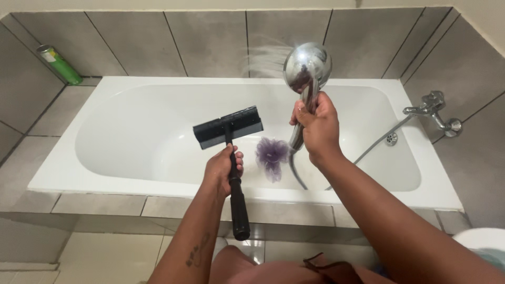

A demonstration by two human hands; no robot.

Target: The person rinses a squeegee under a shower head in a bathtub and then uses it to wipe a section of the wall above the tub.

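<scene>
Head view shows the left hand (225,169) closed round a black squeegee (230,134) above the white bathtub (131,137) — the right hand (317,129) grips a spraying chrome shower head (307,66), a purple loofah (271,155) in the tub between them.

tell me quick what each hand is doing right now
Left hand: closed on the squeegee handle.
Right hand: closed on the shower head handle.
</scene>
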